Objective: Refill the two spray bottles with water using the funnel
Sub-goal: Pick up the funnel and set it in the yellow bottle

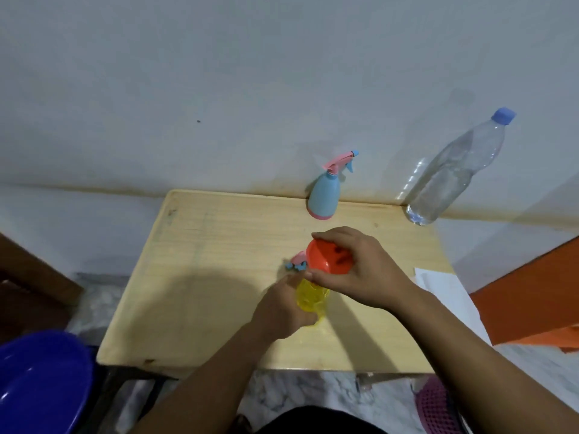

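A yellow spray bottle (310, 298) stands mid-table with its top off, and my left hand (283, 308) is wrapped around its body. Directly above its neck my right hand (357, 272) holds an orange funnel (322, 255), tilted toward the left. A pink and blue spray head (297, 264) lies on the table just behind the yellow bottle. The blue spray bottle (324, 195) with its pink trigger top stands at the table's far edge. A clear plastic water bottle (454, 173) with a blue cap stands at the far right corner.
The small wooden table (203, 277) sits against a pale wall. White paper (445, 292) lies by its right edge. A blue plastic stool (40, 380) is at lower left, an orange surface (532, 292) at right, and a pink mesh basket (435, 405) below the table.
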